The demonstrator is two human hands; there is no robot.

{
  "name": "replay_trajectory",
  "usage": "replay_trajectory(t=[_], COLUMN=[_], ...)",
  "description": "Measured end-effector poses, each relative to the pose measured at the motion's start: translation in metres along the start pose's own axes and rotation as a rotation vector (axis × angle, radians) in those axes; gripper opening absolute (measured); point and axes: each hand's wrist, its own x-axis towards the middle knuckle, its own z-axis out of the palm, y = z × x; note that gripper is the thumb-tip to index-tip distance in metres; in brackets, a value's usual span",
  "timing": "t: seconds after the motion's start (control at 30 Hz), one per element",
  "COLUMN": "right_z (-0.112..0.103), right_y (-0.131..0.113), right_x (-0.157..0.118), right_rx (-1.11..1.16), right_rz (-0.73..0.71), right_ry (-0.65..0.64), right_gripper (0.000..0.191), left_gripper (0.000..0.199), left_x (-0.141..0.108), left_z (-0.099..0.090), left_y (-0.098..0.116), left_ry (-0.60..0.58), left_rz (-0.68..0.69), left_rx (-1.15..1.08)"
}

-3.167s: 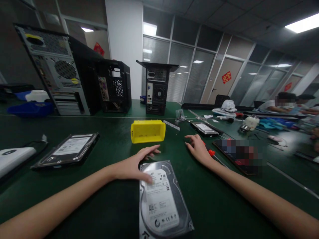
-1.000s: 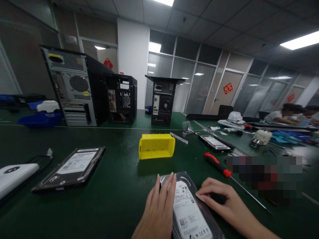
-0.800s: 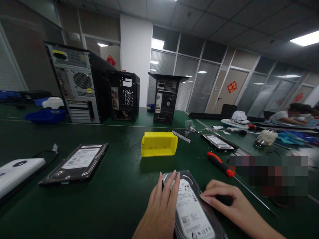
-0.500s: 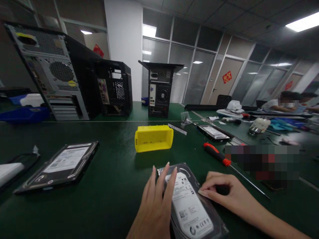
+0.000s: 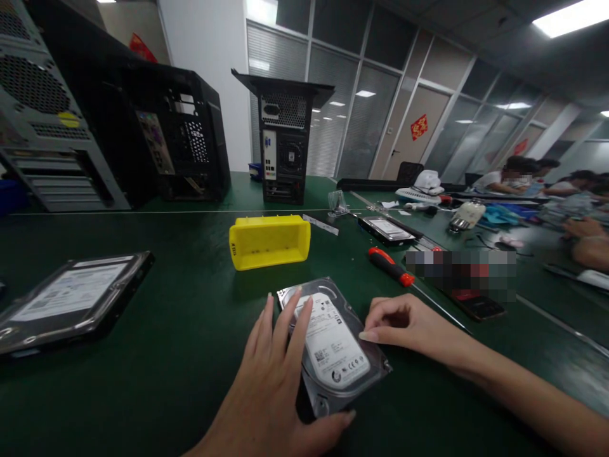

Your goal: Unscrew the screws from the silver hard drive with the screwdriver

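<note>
Hard drive (image 5: pixel 335 346) lies flat, label up, on green desk (image 5: pixel 190 304), in front of yellow bin (image 5: pixel 271 244). L hand (image 5: pixel 271 381) is spread, fingers over drive's left side, thumb out by its near edge; not clenched. R hand (image 5: pixel 404 324) has thumb + curled fingers at drive's right edge; can't tell if anything's pinched. Red/blk screwdriver (image 5: pixel 391 266) lies just beyond R hand. Bin's open side faces cam. 2nd drive (image 5: pixel 76 289) off to left, 3rd drive (image 5: pixel 387 230) back right, past screwdriver. Blk PC tower (image 5: pixel 284 143) at back.
</note>
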Motion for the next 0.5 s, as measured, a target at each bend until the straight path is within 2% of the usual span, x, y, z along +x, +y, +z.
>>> replay_trajectory(t=[0.1,0.3,0.43,0.5], right_z=[-0.006,-0.013,-0.020,-0.025], right_y=[0.001,0.002,0.001,0.000], right_x=[-0.001,-0.005,-0.010,-0.013], right_rx=[-0.031,-0.120,-0.244,-0.311], right_rz=[0.000,-0.036,-0.130,-0.185], right_ry=[-0.080,-0.096,-0.112,-0.112], right_gripper=[0.023,0.027,0.026,0.026], left_gripper=[0.104,0.103,0.100,0.094], left_x=[-0.002,-0.001,-0.004,-0.006], left_z=[0.002,0.006,0.005,0.002], left_y=[0.000,-0.007,-0.006,-0.001], left_ry=[0.024,0.084,0.146,0.170], left_rz=[0.005,0.092,0.133,0.112], left_rx=[0.008,0.033,0.066,0.115])
